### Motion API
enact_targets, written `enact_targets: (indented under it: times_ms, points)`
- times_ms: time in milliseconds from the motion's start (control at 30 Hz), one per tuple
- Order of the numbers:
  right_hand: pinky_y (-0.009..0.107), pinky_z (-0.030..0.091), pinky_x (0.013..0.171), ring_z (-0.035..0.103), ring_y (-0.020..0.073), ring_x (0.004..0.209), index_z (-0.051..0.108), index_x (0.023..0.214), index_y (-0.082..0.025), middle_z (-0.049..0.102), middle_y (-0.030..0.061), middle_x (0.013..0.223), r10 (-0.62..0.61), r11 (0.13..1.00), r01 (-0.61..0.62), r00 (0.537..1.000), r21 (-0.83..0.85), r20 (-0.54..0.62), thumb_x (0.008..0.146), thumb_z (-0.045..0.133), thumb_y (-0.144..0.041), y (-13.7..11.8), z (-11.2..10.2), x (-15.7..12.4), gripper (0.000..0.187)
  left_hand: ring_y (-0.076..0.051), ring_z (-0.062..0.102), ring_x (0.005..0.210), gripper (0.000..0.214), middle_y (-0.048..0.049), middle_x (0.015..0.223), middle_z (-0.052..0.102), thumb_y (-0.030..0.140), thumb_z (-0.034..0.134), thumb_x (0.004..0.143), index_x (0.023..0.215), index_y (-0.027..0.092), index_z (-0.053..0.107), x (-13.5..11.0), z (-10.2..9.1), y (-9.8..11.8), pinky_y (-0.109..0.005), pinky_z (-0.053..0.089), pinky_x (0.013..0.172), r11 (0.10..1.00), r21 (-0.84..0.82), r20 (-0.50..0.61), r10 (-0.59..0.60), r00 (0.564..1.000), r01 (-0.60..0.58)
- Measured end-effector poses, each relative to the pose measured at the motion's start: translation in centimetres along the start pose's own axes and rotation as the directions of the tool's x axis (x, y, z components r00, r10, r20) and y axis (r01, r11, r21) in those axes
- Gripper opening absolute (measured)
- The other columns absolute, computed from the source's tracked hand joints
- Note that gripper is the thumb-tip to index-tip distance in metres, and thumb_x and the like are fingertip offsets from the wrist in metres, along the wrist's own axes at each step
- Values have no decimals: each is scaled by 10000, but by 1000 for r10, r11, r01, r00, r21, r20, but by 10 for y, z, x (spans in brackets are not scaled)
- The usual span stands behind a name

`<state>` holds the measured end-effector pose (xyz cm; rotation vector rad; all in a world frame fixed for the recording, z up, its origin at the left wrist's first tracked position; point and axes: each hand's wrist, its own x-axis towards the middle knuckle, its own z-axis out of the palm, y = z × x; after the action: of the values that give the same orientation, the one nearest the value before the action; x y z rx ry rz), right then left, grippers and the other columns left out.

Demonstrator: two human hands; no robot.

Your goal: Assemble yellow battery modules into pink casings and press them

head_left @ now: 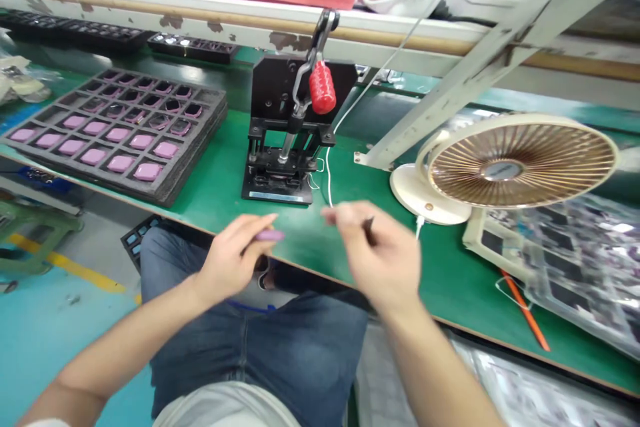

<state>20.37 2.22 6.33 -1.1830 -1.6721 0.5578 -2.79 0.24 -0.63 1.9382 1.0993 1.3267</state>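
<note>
My left hand (235, 257) hovers over the front edge of the green table (220, 173), fingers pinched on a small flat purple part (270, 235). My right hand (380, 253) is beside it, blurred by motion, closed round a thin dark tool (369, 227). Just beyond both hands stands a black hand press (287, 140) with a red handle (322, 87). At the left lies a dark foam tray (165, 183) with several purple parts (117, 150) in its pockets.
A small beige fan (517, 160) lies tilted at the right, its white cable (329, 177) running past the press. Clear bags of dark parts (585, 260) and an orange pen (525, 313) lie beyond it. More dark trays (193, 47) sit at the back under a white rail.
</note>
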Motion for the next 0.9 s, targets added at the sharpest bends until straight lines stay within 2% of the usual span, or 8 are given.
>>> enact_targets:
  times_ms: [100, 267, 500, 600, 667, 733, 800, 900]
  points:
    - [413, 605, 973, 725, 290, 1178, 787, 1189, -267, 759, 96, 1275, -339, 931, 305, 926, -199, -167, 1049, 684, -511, -13, -12, 72, 300, -198, 776, 1045, 223, -106, 1212, 770, 191, 644, 1055, 1238, 195, 772, 43, -1, -24, -365, 641, 972, 985, 145, -24, 103, 994, -98]
    - [365, 618, 1009, 658, 290, 1359, 689, 1387, -284, 667, 49, 1502, -552, 757, 555, 826, -344, 118, 1051, 669, -560, -20, 3, 138, 435, -247, 779, 1072, 143, -79, 1116, 835, 198, 732, 1001, 1123, 201, 807, 80, 4, -50, -430, 624, 1006, 957, 250, 22, 149, 989, -149]
    - [314, 591, 993, 744, 193, 1091, 647, 1368, -158, 765, 81, 1173, -651, 742, 578, 742, -340, -161, 1153, 508, -453, -57, -8, 170, 390, -237, 791, 1056, 156, -70, 1129, 841, 200, 711, 1011, 1133, 212, 807, 74, 4, -56, -398, 630, 986, 969, 230, 5, 96, 995, -95]
    - [337, 571, 926, 719, 200, 938, 731, 1056, -218, 738, 70, 958, -648, 738, 479, 700, -476, -301, 1172, 429, -455, -62, -14, 157, 401, -237, 782, 1065, 163, -61, 1133, 843, 229, 711, 1018, 1150, 233, 805, 70, -4, -53, -418, 624, 1004, 972, 223, -41, 88, 995, -77]
    - [342, 553, 741, 667, 191, 717, 671, 755, -271, 663, 41, 720, -635, 710, 465, 748, -529, -194, 1165, 422, -462, -40, -7, 130, 516, -242, 774, 1067, 167, -66, 1131, 841, 237, 704, 1024, 1159, 234, 801, 63, -12, -50, -432, 622, 1006, 971, 230, -85, 85, 993, -64]
    - [325, 506, 624, 665, 173, 649, 679, 709, -251, 691, 33, 688, -548, 677, 519, 829, -523, 114, 1143, 480, -452, -2, 8, 99, 518, -240, 766, 1083, 165, -75, 1148, 832, 230, 693, 1030, 1160, 227, 794, 55, -20, -47, -427, 618, 1012, 969, 241, -119, 82, 990, -52]
    - [302, 544, 681, 770, 190, 891, 793, 990, -243, 822, 43, 1023, -360, 715, 485, 873, -503, 329, 1137, 507, -394, 38, 27, 76, 355, -232, 759, 1094, 164, -85, 1157, 817, 219, 673, 1040, 1166, 213, 778, 47, -25, -45, -413, 616, 1016, 965, 257, -137, 82, 987, -44]
    - [331, 602, 840, 733, 264, 1235, 718, 1384, -270, 725, 54, 1432, -168, 752, 393, 891, -529, 422, 1111, 555, -322, 78, 54, 72, 323, -231, 745, 1115, 206, -103, 1180, 790, 211, 634, 1059, 1237, 197, 737, 41, -27, -45, -416, 613, 1024, 953, 299, -132, 93, 987, -50]
